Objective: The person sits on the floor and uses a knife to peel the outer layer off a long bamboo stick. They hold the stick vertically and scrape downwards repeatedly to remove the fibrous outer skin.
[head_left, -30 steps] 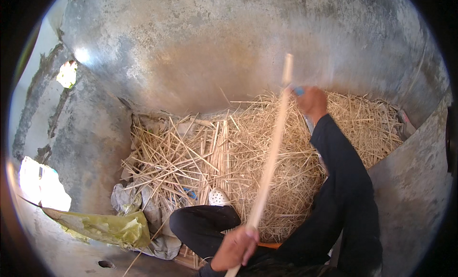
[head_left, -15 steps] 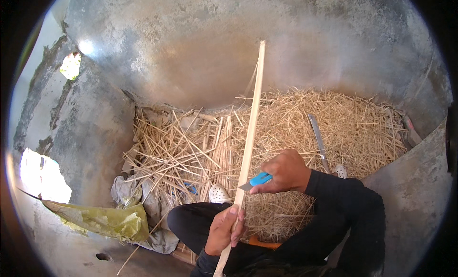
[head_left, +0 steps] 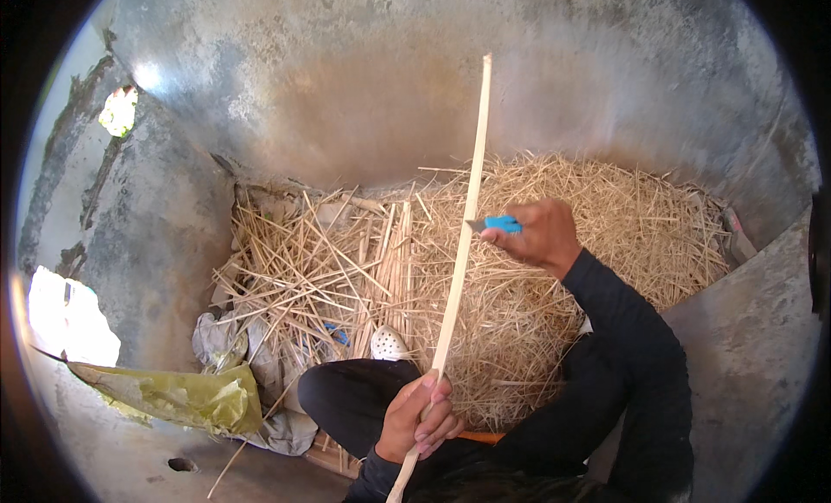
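Note:
A long pale wooden stick point(head_left: 465, 209) rises steeply from the lower middle toward the concrete wall. My left hand point(head_left: 417, 418) grips its lower end near my knee. My right hand point(head_left: 534, 235) holds a small knife with a blue handle point(head_left: 495, 224), its blade laid against the stick about halfway up. A dark sleeve covers my right arm. Behind the stick lies a big heap of pale shavings and straw point(head_left: 597, 243).
Several split sticks point(head_left: 329, 261) lie scattered at the left of the heap. A white perforated shoe point(head_left: 390, 343) pokes out by my dark-trousered leg. Crumpled grey cloth and a yellow-green plastic sheet point(head_left: 186, 397) lie at the lower left. Concrete walls enclose the corner.
My right hand came back from the far end of the stick, dropped low, then rose to mid-length with the knife. The stick swung more upright and leftward. The left hand stayed gripping.

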Available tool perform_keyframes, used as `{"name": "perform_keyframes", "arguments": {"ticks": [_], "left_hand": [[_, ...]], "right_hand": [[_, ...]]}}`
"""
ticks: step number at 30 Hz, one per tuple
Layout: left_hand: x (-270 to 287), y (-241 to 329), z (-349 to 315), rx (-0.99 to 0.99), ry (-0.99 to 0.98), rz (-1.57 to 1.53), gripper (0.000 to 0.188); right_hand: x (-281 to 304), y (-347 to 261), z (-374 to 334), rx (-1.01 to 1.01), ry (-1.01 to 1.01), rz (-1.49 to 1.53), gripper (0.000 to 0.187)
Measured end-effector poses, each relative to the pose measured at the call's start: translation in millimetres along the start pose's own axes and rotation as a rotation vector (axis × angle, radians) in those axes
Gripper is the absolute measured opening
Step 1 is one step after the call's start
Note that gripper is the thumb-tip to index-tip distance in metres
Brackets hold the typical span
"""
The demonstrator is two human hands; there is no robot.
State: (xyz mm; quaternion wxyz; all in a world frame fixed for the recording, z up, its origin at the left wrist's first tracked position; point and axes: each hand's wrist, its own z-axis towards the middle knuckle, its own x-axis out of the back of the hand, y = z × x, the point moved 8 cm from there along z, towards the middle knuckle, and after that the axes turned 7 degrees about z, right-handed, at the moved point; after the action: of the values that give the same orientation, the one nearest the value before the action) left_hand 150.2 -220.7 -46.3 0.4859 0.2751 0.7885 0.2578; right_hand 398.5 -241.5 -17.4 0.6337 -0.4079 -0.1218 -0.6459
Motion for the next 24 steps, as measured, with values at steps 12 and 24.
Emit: {"name": "perform_keyframes", "arguments": {"ticks": [12,24], "left_hand": [[3.7,1.4,-6.7,0.005,0.041,0.182,0.029],[-5.7,-29.3,-19.5,0.044,-0.112,0.178,0.029]], "right_hand": [[-15.8,-5.8,-7.2,-0.015,-0.114,0.082,0.07],[27.8,165.8,22.9,-0.571,0.199,0.023,0.074]]}}
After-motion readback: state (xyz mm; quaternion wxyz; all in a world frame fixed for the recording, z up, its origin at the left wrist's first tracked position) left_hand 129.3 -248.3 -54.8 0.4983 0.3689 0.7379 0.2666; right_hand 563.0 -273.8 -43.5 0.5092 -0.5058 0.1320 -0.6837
